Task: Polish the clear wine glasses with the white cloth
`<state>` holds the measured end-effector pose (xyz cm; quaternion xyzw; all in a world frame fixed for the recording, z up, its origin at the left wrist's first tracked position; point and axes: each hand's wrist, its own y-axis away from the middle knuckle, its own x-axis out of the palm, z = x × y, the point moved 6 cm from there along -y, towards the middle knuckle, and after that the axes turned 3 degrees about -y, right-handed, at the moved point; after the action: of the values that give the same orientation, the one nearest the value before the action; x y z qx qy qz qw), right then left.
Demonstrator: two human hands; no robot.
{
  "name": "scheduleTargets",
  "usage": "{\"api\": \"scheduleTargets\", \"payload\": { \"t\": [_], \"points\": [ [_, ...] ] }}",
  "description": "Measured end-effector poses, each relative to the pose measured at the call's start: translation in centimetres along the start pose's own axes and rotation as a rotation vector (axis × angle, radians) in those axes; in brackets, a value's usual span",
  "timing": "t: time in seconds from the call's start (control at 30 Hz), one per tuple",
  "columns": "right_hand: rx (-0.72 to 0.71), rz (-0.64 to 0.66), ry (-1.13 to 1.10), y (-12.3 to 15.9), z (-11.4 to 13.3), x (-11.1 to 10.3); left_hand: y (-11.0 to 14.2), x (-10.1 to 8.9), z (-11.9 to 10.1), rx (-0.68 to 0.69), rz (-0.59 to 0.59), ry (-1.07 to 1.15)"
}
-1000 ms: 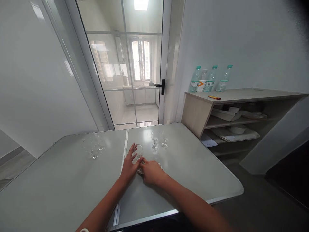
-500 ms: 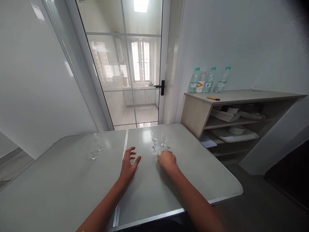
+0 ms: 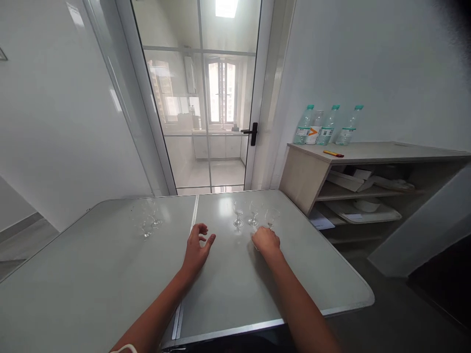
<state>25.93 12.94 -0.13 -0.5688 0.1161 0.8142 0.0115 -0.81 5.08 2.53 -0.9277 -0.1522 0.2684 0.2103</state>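
Note:
My right hand (image 3: 267,240) is closed over the right half of the table, its knuckles towards me. Just beyond it a clear stemmed glass (image 3: 272,214) shows its bowl. The fingers seem to be around this glass's lower part, but the hand hides the grip. Two more stemmed glasses, one on the left (image 3: 238,214) and one on the right (image 3: 253,214), stand upright side by side to its left. My left hand (image 3: 198,247) hovers open and empty near the table's seam, fingers curved and thumb apart.
Several clear glasses (image 3: 147,225) stand on the left half of the grey table (image 3: 91,274). A metal seam (image 3: 195,211) divides the tabletop. At the right, a wooden shelf unit (image 3: 305,171) carries several bottles (image 3: 327,130). Behind the table is a glazed door (image 3: 228,147).
My right hand has moved slightly right, and a third glass bowl now shows beyond it. My left hand stays open in nearly the same place. The view has shifted a little left.

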Motion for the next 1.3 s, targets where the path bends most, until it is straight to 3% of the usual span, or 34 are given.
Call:
{"api": "scheduleTargets", "payload": {
  "t": [0.4,0.53,0.63,0.73,0.87,0.93,1.0,1.13,1.3],
  "points": [
    [-0.016,-0.043,0.036,1.4,-0.2,-1.8,-0.1,-0.2,0.0,-0.026,0.044,0.0],
    [-0.139,-0.023,0.042,2.3,1.4,-1.6,-0.1,0.3,-0.1,0.001,0.118,-0.005],
    [-0.324,0.065,0.019,3.3,4.4,0.0,-0.5,-0.2,0.2,0.016,0.096,-0.051],
    [-0.519,0.151,-0.014,4.7,7.4,2.5,-1.4,-2.8,0.4,0.058,-0.08,-0.167],
    [-0.806,0.178,-0.135,6.6,10.2,4.4,-1.7,-8.8,-0.2,0.16,-0.546,-0.434],
    [-0.921,0.245,-0.317,7.4,10.8,4.5,-1.5,-11.6,0.1,0.114,-0.758,-0.553],
    [-1.006,0.333,-0.528,8.0,11.0,4.0,-1.5,-13.6,1.2,0.018,-0.874,-0.642],
    [-1.019,0.35,-0.696,8.0,10.5,3.1,-2.2,-15.1,4.9,-0.173,-0.836,-0.706],
    [-0.944,0.361,-0.79,7.1,10.3,3.7,-2.7,-16.2,11.2,-0.423,-0.74,-0.569]
  ]
}}
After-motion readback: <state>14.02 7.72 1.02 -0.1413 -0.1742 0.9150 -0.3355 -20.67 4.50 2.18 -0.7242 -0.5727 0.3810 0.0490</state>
